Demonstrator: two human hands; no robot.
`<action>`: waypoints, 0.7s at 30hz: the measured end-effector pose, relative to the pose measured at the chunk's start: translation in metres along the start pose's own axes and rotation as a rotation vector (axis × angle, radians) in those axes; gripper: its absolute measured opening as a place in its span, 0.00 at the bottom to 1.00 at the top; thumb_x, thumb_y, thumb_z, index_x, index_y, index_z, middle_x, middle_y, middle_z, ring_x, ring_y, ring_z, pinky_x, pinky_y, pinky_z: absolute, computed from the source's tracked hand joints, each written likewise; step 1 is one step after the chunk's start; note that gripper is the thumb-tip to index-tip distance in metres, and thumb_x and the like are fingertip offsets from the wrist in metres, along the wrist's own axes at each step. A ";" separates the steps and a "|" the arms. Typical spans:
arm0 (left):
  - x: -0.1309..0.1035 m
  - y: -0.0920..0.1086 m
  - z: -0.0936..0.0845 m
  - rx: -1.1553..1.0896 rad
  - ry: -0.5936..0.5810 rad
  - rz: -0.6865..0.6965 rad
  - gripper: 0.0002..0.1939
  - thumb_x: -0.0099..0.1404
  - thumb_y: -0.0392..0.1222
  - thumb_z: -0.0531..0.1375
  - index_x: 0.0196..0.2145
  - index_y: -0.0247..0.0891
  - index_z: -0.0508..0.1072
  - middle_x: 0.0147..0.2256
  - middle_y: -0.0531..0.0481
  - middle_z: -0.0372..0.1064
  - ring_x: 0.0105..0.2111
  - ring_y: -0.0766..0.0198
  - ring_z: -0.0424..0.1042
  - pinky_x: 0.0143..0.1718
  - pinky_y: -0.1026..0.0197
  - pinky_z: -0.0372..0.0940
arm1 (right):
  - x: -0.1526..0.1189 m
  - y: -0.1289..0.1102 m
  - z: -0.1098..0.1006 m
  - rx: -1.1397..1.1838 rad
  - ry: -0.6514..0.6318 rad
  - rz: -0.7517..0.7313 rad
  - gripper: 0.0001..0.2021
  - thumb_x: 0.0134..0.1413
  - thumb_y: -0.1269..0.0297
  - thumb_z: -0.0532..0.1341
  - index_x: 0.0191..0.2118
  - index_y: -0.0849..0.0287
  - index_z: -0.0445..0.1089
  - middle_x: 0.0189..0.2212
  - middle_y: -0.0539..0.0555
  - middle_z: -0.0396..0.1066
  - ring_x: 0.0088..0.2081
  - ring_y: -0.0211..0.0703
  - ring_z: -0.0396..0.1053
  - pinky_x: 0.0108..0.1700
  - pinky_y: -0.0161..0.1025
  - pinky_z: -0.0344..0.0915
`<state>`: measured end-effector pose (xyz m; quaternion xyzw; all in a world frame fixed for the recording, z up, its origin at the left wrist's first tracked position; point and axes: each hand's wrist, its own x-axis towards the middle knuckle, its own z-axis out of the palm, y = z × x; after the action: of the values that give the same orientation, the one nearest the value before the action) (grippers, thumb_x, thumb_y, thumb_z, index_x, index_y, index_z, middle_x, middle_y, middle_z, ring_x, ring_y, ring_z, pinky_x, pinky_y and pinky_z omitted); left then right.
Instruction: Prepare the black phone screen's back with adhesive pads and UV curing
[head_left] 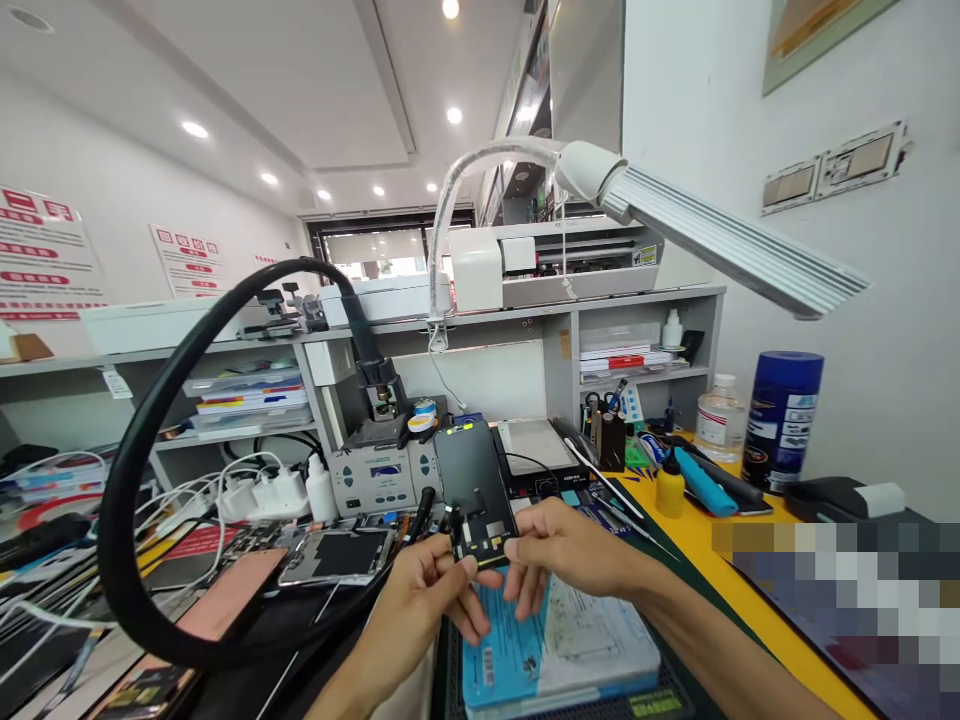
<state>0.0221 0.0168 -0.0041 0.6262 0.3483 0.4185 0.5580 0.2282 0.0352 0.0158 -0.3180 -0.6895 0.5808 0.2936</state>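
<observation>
A dark phone screen assembly stands tilted up between my hands, its back with small parts and a flex cable facing me. My left hand pinches its lower left corner between thumb and fingers. At the lower right edge my right hand grips it in the same way, the other fingers curled beneath. Below the hands lies a blue and white box on a dark mat. Behind the screen is a grey station with a small display.
A thick black hose loops across the left side. Disassembled phone parts and white cables lie at left. A lamp hangs over the right. A yellow bottle, a blue can and tools stand at right.
</observation>
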 end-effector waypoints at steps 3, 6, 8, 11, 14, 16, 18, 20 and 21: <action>0.002 0.002 -0.002 -0.009 0.007 0.001 0.14 0.63 0.48 0.62 0.36 0.31 0.72 0.29 0.45 0.74 0.24 0.61 0.74 0.24 0.60 0.70 | 0.001 0.003 -0.002 0.007 0.001 -0.005 0.16 0.57 0.52 0.61 0.31 0.62 0.66 0.27 0.56 0.77 0.25 0.43 0.76 0.29 0.37 0.70; 0.006 0.007 -0.002 -0.018 0.046 0.017 0.12 0.63 0.46 0.62 0.39 0.33 0.73 0.29 0.48 0.72 0.29 0.61 0.73 0.26 0.60 0.71 | 0.001 0.003 -0.002 0.008 -0.008 -0.015 0.15 0.57 0.52 0.62 0.34 0.62 0.67 0.27 0.54 0.76 0.25 0.42 0.76 0.29 0.38 0.70; 0.009 0.012 -0.001 -0.030 0.068 0.026 0.12 0.63 0.45 0.62 0.39 0.34 0.73 0.30 0.49 0.70 0.30 0.62 0.72 0.27 0.61 0.72 | 0.000 0.002 -0.001 0.007 -0.013 -0.028 0.16 0.57 0.51 0.62 0.34 0.62 0.67 0.26 0.53 0.75 0.24 0.42 0.75 0.29 0.38 0.70; 0.014 0.018 0.002 -0.055 0.056 0.022 0.12 0.62 0.45 0.63 0.39 0.34 0.73 0.30 0.49 0.70 0.28 0.63 0.71 0.25 0.60 0.72 | -0.001 -0.003 0.001 0.012 0.000 -0.053 0.17 0.56 0.51 0.62 0.34 0.62 0.67 0.25 0.53 0.74 0.23 0.42 0.74 0.28 0.37 0.69; 0.016 0.021 0.003 -0.103 0.003 0.005 0.12 0.63 0.44 0.62 0.42 0.36 0.71 0.30 0.50 0.70 0.26 0.61 0.72 0.22 0.59 0.71 | -0.002 -0.007 0.004 0.022 0.014 -0.054 0.17 0.56 0.50 0.61 0.34 0.62 0.67 0.24 0.52 0.73 0.22 0.41 0.73 0.27 0.37 0.69; 0.016 0.019 0.003 -0.148 -0.019 -0.007 0.10 0.64 0.43 0.61 0.42 0.37 0.70 0.28 0.51 0.69 0.26 0.61 0.72 0.20 0.60 0.70 | -0.002 -0.008 0.006 0.024 0.026 -0.041 0.17 0.56 0.50 0.61 0.32 0.63 0.67 0.24 0.52 0.73 0.21 0.40 0.73 0.27 0.36 0.68; 0.014 0.014 0.003 -0.194 -0.018 -0.020 0.07 0.65 0.42 0.60 0.39 0.38 0.69 0.27 0.52 0.69 0.25 0.63 0.71 0.19 0.63 0.68 | -0.002 -0.008 0.009 0.020 0.045 -0.025 0.17 0.58 0.52 0.60 0.31 0.63 0.68 0.24 0.52 0.72 0.22 0.40 0.72 0.27 0.35 0.68; 0.011 0.010 0.001 -0.235 -0.004 -0.038 0.04 0.65 0.40 0.59 0.37 0.38 0.69 0.26 0.53 0.69 0.25 0.65 0.70 0.17 0.66 0.65 | -0.001 -0.007 0.012 0.017 0.059 -0.006 0.15 0.59 0.54 0.59 0.31 0.63 0.68 0.24 0.52 0.72 0.23 0.39 0.73 0.27 0.35 0.68; 0.010 0.008 0.000 -0.251 0.001 -0.049 0.03 0.65 0.40 0.60 0.36 0.39 0.69 0.26 0.54 0.68 0.25 0.65 0.70 0.16 0.67 0.64 | -0.001 -0.007 0.013 0.018 0.063 0.003 0.14 0.59 0.56 0.59 0.31 0.63 0.68 0.25 0.52 0.72 0.23 0.39 0.73 0.28 0.34 0.68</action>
<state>0.0263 0.0246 0.0051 0.5423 0.3087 0.4456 0.6419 0.2179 0.0253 0.0208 -0.3345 -0.6742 0.5770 0.3173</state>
